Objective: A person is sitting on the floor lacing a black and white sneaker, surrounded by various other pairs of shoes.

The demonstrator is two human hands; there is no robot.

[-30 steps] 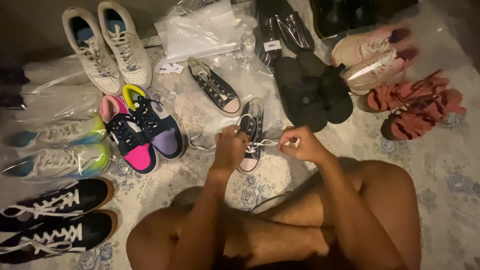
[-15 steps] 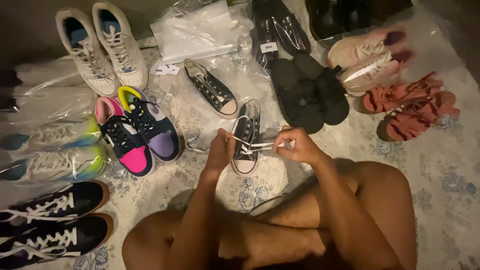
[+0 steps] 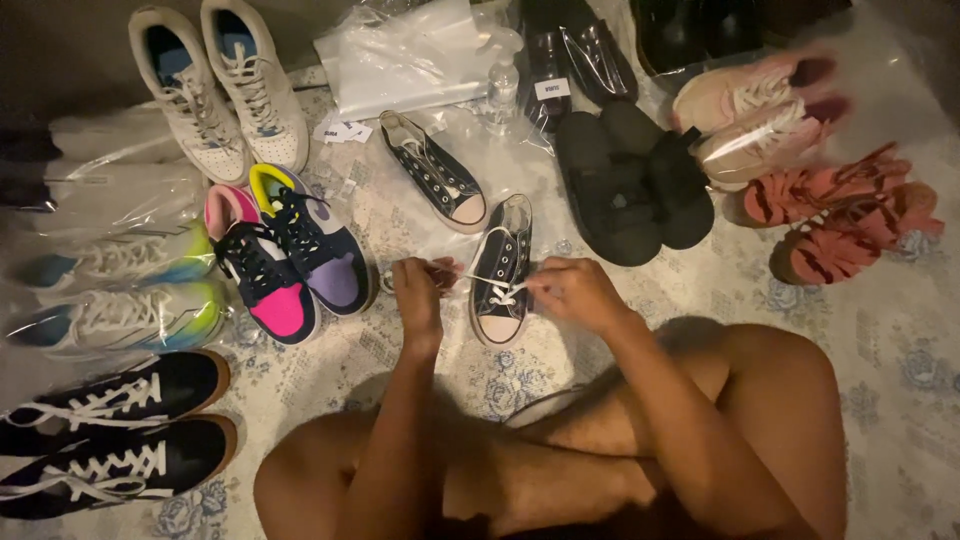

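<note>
Black low-top canvas sneaker (image 3: pixel 502 270) with pale rubber toe cap lies on the patterned floor covering (image 3: pixel 880 400), just above frame centre, toe pointing toward the person. White lace (image 3: pixel 490 284) runs across its eyelets, one end in each hand.

Handling, as a judgement: sneaker looks light, with soft, floppy canvas sides and a stiffer rubber sole and toe. Lace is thin, limp and likely to slip, so it is best taken near the ends between thumb and forefinger; the shoe itself is best steadied by the sole or heel.

Left hand (image 3: pixel 418 288), at 9 o'clock of the sneaker, is closed in a pinch on one lace end. Right hand (image 3: pixel 572 292), at 3 o'clock, has fingers curled and pinches the other end; lace looks taut between them.

Outward: matching black sneaker (image 3: pixel 438 182) at 11 o'clock, apart. Pink-and-purple high-tops (image 3: pixel 285 255) at 9 o'clock beyond the left hand. Black slides (image 3: pixel 630 185) at 2 o'clock. Coral sandals (image 3: pixel 835 222) far right. White high-tops (image 3: pixel 215 85) at upper left. Black sneakers with white laces (image 3: pixel 110 440) at lower left.

Against the frame half a second back: hands stand farther apart, lace drawn wider; sneaker sits in much the same spot.
</note>
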